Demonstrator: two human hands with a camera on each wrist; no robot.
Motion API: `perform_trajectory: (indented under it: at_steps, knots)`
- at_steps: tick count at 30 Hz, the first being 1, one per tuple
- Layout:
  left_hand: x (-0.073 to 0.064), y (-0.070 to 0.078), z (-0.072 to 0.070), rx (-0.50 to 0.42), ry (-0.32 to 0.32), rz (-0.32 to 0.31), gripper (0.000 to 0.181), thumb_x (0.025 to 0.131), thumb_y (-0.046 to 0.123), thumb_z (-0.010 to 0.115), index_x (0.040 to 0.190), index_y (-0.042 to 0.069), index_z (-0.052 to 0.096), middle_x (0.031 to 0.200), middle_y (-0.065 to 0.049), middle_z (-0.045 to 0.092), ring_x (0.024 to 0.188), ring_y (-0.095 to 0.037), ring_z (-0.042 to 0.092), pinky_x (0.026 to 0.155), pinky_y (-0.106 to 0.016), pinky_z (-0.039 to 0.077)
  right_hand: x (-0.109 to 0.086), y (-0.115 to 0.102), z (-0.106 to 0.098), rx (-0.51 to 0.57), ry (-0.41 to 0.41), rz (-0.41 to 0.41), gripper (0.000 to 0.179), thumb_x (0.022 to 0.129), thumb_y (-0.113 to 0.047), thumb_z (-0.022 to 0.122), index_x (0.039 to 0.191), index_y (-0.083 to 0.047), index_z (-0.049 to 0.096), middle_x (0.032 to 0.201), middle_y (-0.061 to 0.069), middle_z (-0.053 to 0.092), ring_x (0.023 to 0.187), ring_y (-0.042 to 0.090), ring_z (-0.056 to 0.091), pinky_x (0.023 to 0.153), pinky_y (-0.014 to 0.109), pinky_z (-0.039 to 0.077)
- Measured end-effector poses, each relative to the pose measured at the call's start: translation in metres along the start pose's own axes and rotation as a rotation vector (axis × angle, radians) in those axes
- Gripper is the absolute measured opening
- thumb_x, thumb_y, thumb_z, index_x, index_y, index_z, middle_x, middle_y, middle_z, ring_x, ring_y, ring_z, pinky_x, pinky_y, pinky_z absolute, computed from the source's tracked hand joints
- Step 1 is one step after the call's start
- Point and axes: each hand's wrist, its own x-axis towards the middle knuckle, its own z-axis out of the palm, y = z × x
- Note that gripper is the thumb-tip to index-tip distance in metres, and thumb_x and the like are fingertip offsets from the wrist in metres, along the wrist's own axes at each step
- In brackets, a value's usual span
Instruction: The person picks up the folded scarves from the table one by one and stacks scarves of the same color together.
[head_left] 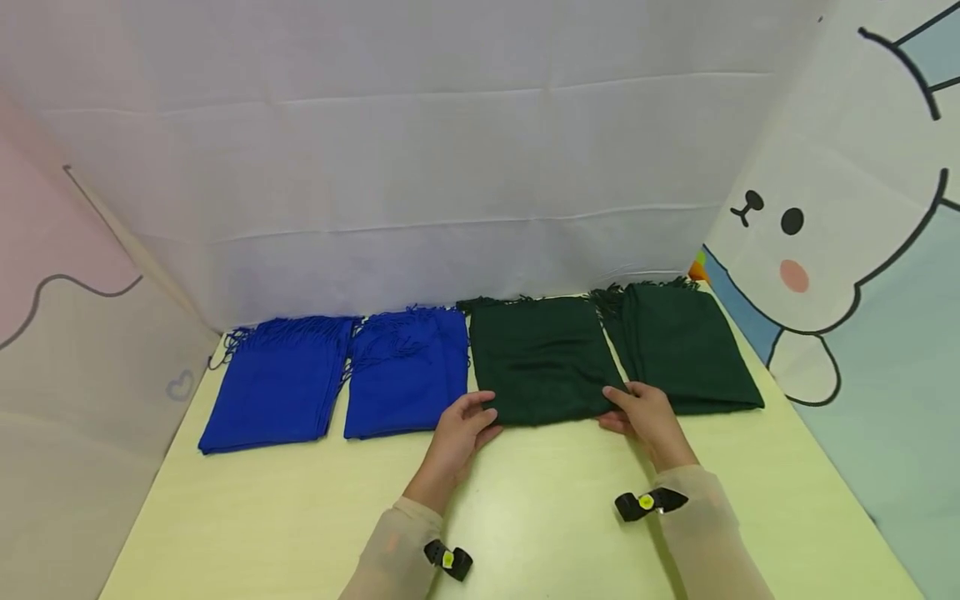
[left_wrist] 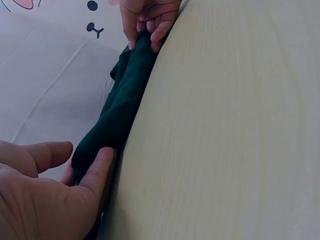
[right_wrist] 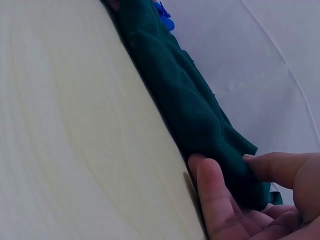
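A folded dark green scarf with fringe along its far edge lies in front of me, held at its near corners. My left hand grips the near left corner; in the left wrist view, the fabric edge sits between its digits. At the near right corner, my right hand pinches the scarf, thumb on top and fingers beneath, as the right wrist view shows in its fingers. Between the hands the near edge is a soft, wrinkled roll.
A second folded green scarf lies just right of my right hand. Two folded blue scarves, one nearer and one at far left, complete the row on the pale table. White cloth rises behind.
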Motion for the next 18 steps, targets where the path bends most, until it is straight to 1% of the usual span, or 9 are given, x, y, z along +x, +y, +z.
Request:
perform_trajectory:
  at_steps: [3, 7, 10, 11, 13, 15, 16, 17, 18]
  knots:
    - [0.0, -0.001, 0.0, 0.001, -0.003, 0.011, 0.036, 0.098, -0.002, 0.058, 0.134, -0.005, 0.053, 0.108, -0.009, 0.05, 0.1, -0.02, 0.054, 0.095, -0.042, 0.054, 0.0, 0.0, 0.0, -0.001, 0.004, -0.003, 0.058, 0.1, -0.017, 0.062, 0.142, 0.01, 0.033, 0.097, 0.015, 0.059, 0.066, 0.017, 0.071, 0.071, 0.032, 0.061]
    - [-0.001, -0.001, -0.001, 0.001, -0.005, 0.015, 0.036, 0.097, -0.002, 0.059, 0.133, -0.006, 0.053, 0.107, -0.009, 0.051, 0.097, -0.019, 0.054, 0.095, -0.042, 0.054, -0.001, 0.0, 0.0, 0.0, 0.007, -0.001, 0.058, 0.1, -0.015, 0.062, 0.143, 0.01, 0.033, 0.091, 0.013, 0.06, 0.065, 0.017, 0.071, 0.07, 0.032, 0.061]
    - [-0.004, 0.0, -0.001, 0.008, -0.005, 0.009, 0.036, 0.097, -0.002, 0.06, 0.132, -0.006, 0.054, 0.106, -0.009, 0.051, 0.096, -0.019, 0.054, 0.096, -0.043, 0.054, -0.004, 0.0, -0.001, 0.004, 0.006, 0.005, 0.06, 0.1, -0.014, 0.061, 0.145, 0.011, 0.03, 0.088, 0.013, 0.059, 0.064, 0.017, 0.071, 0.07, 0.032, 0.061]
    - [-0.004, 0.0, -0.001, 0.013, -0.006, 0.01, 0.036, 0.097, -0.002, 0.06, 0.132, -0.006, 0.055, 0.105, -0.009, 0.051, 0.096, -0.019, 0.054, 0.096, -0.043, 0.054, -0.005, 0.0, -0.002, 0.005, 0.005, 0.008, 0.062, 0.1, -0.013, 0.061, 0.147, 0.011, 0.028, 0.091, 0.015, 0.059, 0.065, 0.017, 0.071, 0.07, 0.032, 0.061]
    - [-0.006, 0.0, 0.0, 0.02, -0.004, 0.009, 0.035, 0.097, -0.002, 0.061, 0.131, -0.006, 0.055, 0.104, -0.008, 0.05, 0.095, -0.019, 0.054, 0.096, -0.043, 0.054, -0.008, 0.0, -0.003, 0.006, -0.006, 0.004, 0.068, 0.1, -0.013, 0.061, 0.15, 0.013, 0.022, 0.101, 0.021, 0.057, 0.065, 0.017, 0.071, 0.07, 0.031, 0.061]
    - [-0.008, -0.001, 0.0, 0.031, -0.005, 0.012, 0.035, 0.096, -0.003, 0.061, 0.131, -0.006, 0.056, 0.102, -0.007, 0.049, 0.093, -0.019, 0.053, 0.095, -0.044, 0.054, -0.01, 0.002, -0.004, -0.002, -0.014, 0.003, 0.073, 0.1, -0.013, 0.06, 0.152, 0.013, 0.016, 0.117, 0.027, 0.051, 0.066, 0.016, 0.07, 0.071, 0.031, 0.061]
    - [-0.009, -0.002, 0.0, 0.037, -0.007, 0.014, 0.035, 0.096, -0.003, 0.061, 0.13, -0.006, 0.056, 0.101, -0.007, 0.048, 0.092, -0.019, 0.052, 0.095, -0.044, 0.054, -0.012, 0.002, -0.005, -0.006, -0.016, 0.003, 0.073, 0.101, -0.014, 0.06, 0.152, 0.013, 0.015, 0.122, 0.029, 0.047, 0.067, 0.016, 0.07, 0.071, 0.03, 0.061]
    - [-0.009, -0.002, 0.0, 0.042, -0.008, 0.015, 0.034, 0.096, -0.004, 0.061, 0.13, -0.006, 0.056, 0.1, -0.007, 0.048, 0.091, -0.018, 0.052, 0.095, -0.043, 0.055, -0.013, 0.003, -0.005, -0.004, -0.019, 0.003, 0.074, 0.101, -0.013, 0.06, 0.153, 0.013, 0.014, 0.125, 0.03, 0.044, 0.067, 0.016, 0.07, 0.072, 0.03, 0.061]
    - [-0.01, -0.003, 0.0, 0.047, -0.009, 0.015, 0.034, 0.096, -0.004, 0.061, 0.13, -0.006, 0.056, 0.1, -0.007, 0.047, 0.091, -0.019, 0.052, 0.094, -0.043, 0.055, -0.014, 0.004, -0.006, -0.003, -0.021, 0.001, 0.074, 0.101, -0.013, 0.06, 0.152, 0.014, 0.014, 0.125, 0.029, 0.043, 0.067, 0.016, 0.07, 0.072, 0.03, 0.061]
